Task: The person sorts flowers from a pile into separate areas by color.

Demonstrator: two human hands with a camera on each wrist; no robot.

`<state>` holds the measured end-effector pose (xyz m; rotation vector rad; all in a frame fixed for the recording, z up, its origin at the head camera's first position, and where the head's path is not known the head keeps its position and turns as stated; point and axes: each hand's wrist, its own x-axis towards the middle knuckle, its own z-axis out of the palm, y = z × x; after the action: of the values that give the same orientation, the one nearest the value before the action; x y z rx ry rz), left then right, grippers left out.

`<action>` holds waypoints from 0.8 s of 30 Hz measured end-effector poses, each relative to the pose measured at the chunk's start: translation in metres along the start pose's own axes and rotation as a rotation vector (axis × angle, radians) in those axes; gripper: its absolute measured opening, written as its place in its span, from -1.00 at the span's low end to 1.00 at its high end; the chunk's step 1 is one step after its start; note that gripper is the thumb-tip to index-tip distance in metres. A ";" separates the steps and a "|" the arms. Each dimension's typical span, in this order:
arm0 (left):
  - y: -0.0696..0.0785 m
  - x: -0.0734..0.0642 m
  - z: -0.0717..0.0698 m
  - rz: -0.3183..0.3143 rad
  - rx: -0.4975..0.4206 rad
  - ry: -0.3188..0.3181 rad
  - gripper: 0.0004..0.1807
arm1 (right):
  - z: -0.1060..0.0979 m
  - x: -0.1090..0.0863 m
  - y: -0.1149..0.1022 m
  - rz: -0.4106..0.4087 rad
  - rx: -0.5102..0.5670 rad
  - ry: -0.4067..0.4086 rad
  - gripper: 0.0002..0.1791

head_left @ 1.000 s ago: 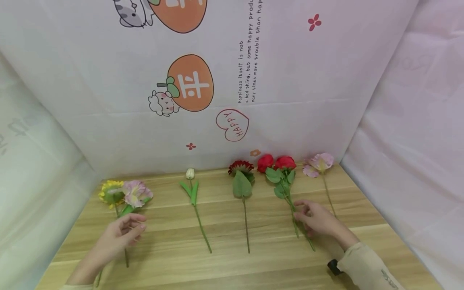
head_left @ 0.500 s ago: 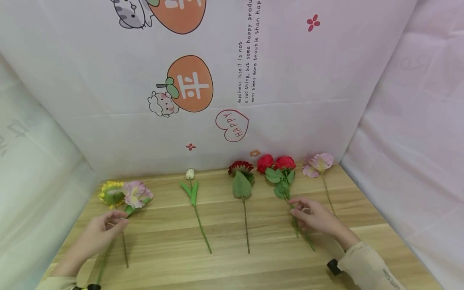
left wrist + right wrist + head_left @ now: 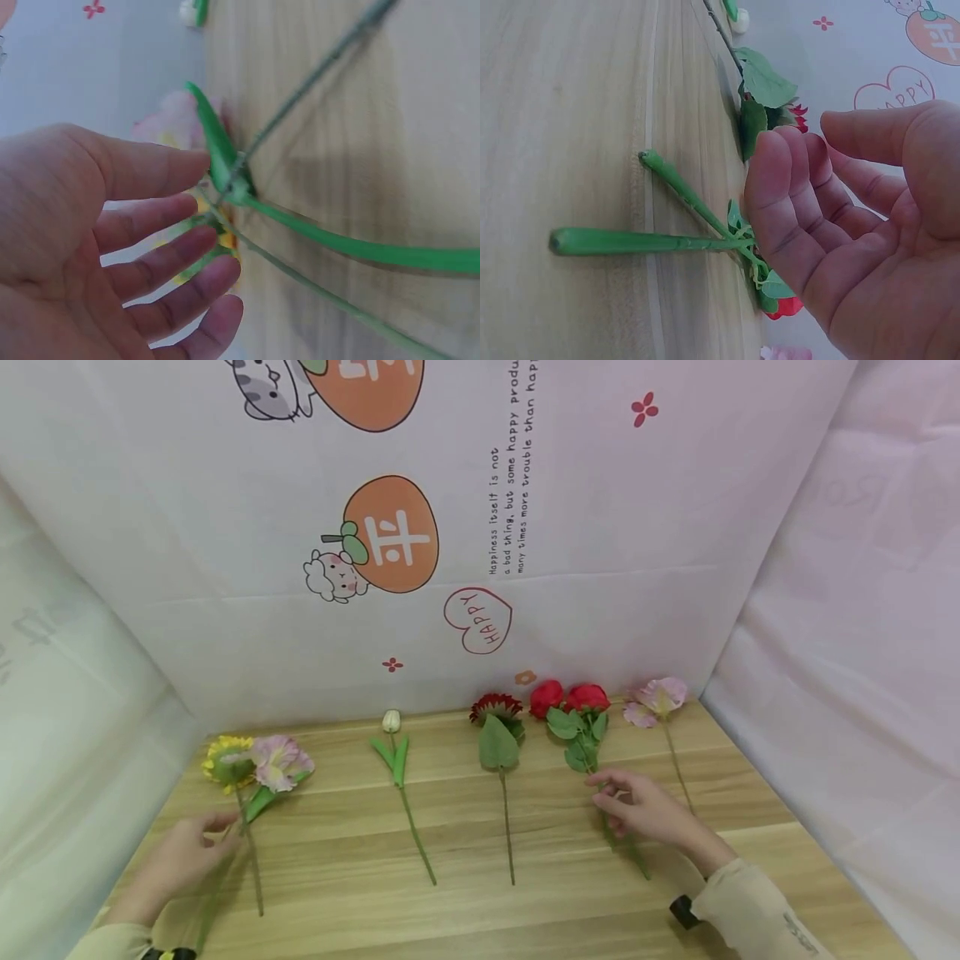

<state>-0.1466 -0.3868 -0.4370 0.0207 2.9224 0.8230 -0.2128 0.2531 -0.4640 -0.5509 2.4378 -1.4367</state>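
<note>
At the left, a yellow flower [image 3: 227, 763] and a pale pink flower [image 3: 281, 763] lie with crossing stems. My left hand [image 3: 183, 852] is right by those stems, its fingers loosely bent. In the left wrist view, thumb and fingertips are apart, close to a green leaf [image 3: 216, 142] and a green stem [image 3: 360, 246]. On the right, two red roses [image 3: 587, 697] lie with their green stems crossed. Over these stems hovers my right hand [image 3: 637, 807], fingers loosely curved. The right wrist view shows nothing between its thumb and fingers, with a rose stem [image 3: 630, 241] beyond.
Between the hands lie a white tulip [image 3: 392, 722] and a dark red flower [image 3: 497, 708] with a broad leaf. Another pale pink flower [image 3: 663, 697] is at the far right. White printed cloth [image 3: 600, 568] walls in the wooden table [image 3: 360, 910] at back and sides.
My left hand has moved left and toward me, from over the stems to beside them. My right hand has shifted slightly left and up along the rose stems. The flowers lie as before.
</note>
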 end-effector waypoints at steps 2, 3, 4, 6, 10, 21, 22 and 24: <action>-0.004 0.002 0.001 -0.021 0.023 -0.016 -0.32 | 0.001 0.000 0.000 -0.001 0.007 -0.006 -0.57; -0.005 0.003 0.002 -0.024 0.033 -0.018 -0.31 | 0.001 0.000 0.001 -0.001 0.007 -0.009 -0.57; -0.006 0.004 0.003 -0.024 0.044 -0.012 -0.31 | 0.001 0.000 0.001 -0.001 0.010 -0.011 -0.57; -0.008 0.004 0.005 -0.029 0.062 0.003 -0.33 | 0.001 -0.001 0.002 -0.002 0.014 -0.017 -0.58; -0.013 0.006 0.009 -0.063 0.070 0.017 -0.43 | 0.000 -0.001 0.004 -0.004 0.013 -0.027 -0.58; -0.022 0.007 0.017 -0.115 0.023 0.008 -0.62 | 0.001 -0.003 0.006 -0.005 0.008 -0.049 -0.58; -0.022 0.007 0.017 -0.124 0.008 0.007 -0.63 | 0.001 -0.003 0.006 -0.003 0.011 -0.048 -0.58; -0.022 0.008 0.018 -0.135 -0.017 0.002 -0.64 | 0.000 -0.003 0.006 0.000 0.015 -0.047 -0.57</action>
<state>-0.1520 -0.3959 -0.4644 -0.1765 2.8803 0.8265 -0.2110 0.2569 -0.4693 -0.5745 2.3893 -1.4239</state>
